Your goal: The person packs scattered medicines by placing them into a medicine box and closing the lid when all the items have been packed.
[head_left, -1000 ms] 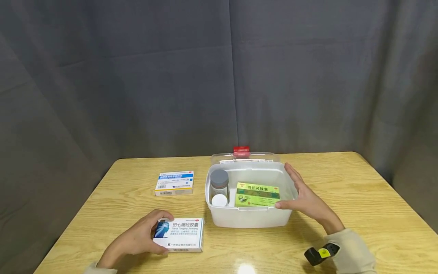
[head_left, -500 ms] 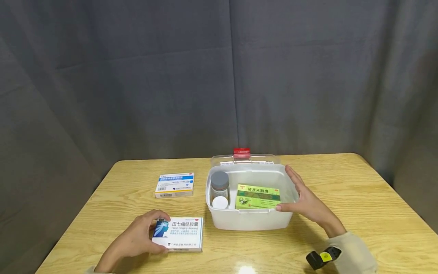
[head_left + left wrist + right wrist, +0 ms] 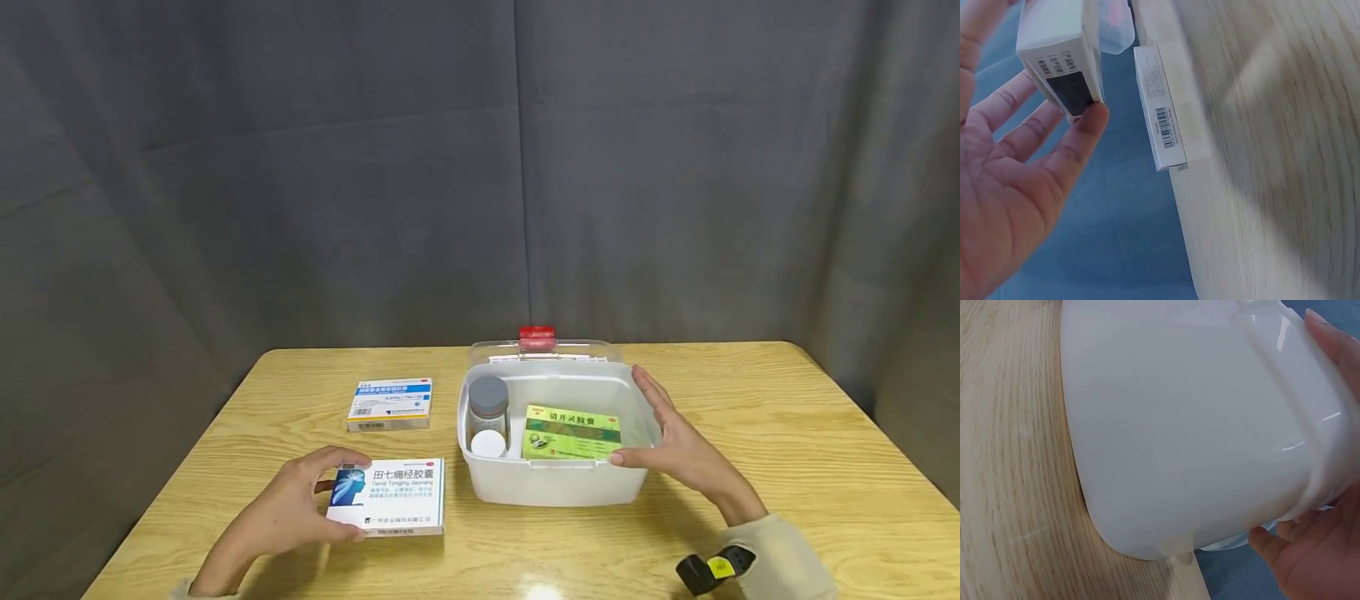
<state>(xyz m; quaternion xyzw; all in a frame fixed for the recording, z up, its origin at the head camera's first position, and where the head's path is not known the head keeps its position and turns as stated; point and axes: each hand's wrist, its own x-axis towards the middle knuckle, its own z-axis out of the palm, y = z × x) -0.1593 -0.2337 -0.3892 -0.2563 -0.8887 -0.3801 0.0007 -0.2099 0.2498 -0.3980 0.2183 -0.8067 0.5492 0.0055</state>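
Observation:
My left hand [image 3: 281,512] pinches the left end of a white medicine box [image 3: 401,508] with a blue head picture, thumb on the near edge and fingers on the far edge. In the left wrist view the carton shows end-on, raised off the table. At the right end of a white plastic storage box [image 3: 555,490], my right hand [image 3: 693,457] grips the rim, thumb at the front and fingers toward the back. Inside stand a grey-capped bottle [image 3: 488,395] and a white-capped bottle [image 3: 488,444], beside a green medicine box [image 3: 572,433].
A blue-and-white medicine box [image 3: 390,404] lies on the wooden table [image 3: 757,408] at the back left. Behind the storage box sits its clear lid [image 3: 585,350] with a red latch [image 3: 537,337]. A grey curtain [image 3: 405,208] hangs past the table's far edge.
The white medicine box in my left hand has risen slightly off the table. My right hand keeps its grip on the storage box. The head view has shifted a little.

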